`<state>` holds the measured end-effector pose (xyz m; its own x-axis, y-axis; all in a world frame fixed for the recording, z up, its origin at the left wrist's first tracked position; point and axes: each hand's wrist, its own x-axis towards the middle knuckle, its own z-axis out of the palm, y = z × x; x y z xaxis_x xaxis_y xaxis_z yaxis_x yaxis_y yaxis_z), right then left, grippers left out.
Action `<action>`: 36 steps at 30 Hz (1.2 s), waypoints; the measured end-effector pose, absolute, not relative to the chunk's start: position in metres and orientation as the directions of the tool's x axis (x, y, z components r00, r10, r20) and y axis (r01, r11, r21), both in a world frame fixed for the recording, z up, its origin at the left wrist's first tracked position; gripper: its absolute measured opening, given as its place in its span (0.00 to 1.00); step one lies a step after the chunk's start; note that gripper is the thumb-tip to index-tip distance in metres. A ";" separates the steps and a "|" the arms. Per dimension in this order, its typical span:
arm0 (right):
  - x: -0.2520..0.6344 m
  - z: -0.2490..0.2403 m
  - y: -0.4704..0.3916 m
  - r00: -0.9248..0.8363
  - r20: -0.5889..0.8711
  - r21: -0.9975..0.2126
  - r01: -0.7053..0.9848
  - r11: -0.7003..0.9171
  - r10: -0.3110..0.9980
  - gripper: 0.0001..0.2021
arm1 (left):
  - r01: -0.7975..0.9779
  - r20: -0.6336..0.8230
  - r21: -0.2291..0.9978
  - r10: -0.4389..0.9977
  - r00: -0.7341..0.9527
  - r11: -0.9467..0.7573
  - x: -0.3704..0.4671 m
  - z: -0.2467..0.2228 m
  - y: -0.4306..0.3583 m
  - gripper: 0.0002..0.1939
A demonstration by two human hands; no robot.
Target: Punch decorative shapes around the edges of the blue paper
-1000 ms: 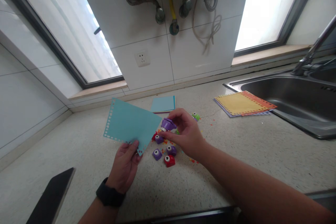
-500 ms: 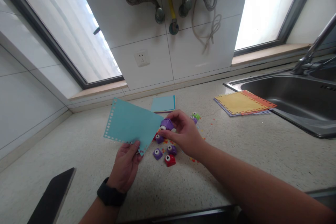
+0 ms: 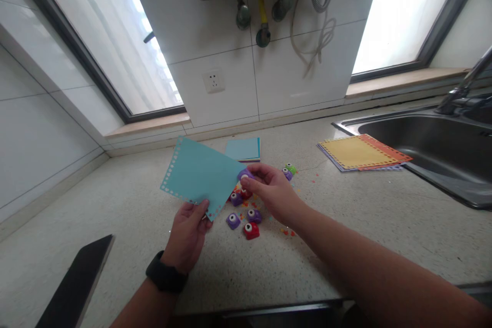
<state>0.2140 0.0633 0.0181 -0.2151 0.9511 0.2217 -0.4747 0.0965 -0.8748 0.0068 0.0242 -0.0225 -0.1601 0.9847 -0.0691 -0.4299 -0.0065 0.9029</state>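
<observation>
My left hand [image 3: 191, 230] pinches the lower edge of a light blue sheet [image 3: 203, 171], which has punched holes along its left and lower edges. My right hand [image 3: 272, 189] grips a purple punch [image 3: 244, 175] at the sheet's right corner. Below it on the counter lie more punches: a purple one [image 3: 232, 221], another purple one [image 3: 253, 216] and a red one [image 3: 251, 230]. Small coloured paper bits are scattered around them. A green punch [image 3: 290, 168] sits beside a purple one [image 3: 286, 174], beyond my right hand.
A stack of blue paper [image 3: 243, 148] lies near the wall. Yellow and orange punched sheets [image 3: 357, 152] rest beside the metal sink [image 3: 430, 138] at the right. A dark flat object [image 3: 77, 282] is at the lower left.
The view has shifted slightly. The purple punch in my right hand now meets the sheet's right corner more closely, its body partly overlapping the edge.
</observation>
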 end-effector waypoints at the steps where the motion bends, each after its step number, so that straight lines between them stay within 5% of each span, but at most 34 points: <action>1: 0.214 0.018 0.063 -0.221 0.217 -0.875 -0.477 0.089 0.951 0.16 | -0.428 -0.068 0.904 0.984 -0.162 -0.008 0.007 -0.023 0.024 0.15; 21: 0.213 0.007 0.064 -0.366 0.048 -0.979 -0.201 -0.028 0.929 0.15 | -0.255 0.078 0.959 0.980 -0.182 -0.124 0.011 -0.026 0.024 0.13; 36: 0.205 0.002 0.054 -0.475 -0.095 -0.971 -0.150 -0.186 0.875 0.18 | -0.138 0.143 0.978 0.984 -0.107 -0.157 0.013 -0.017 0.018 0.11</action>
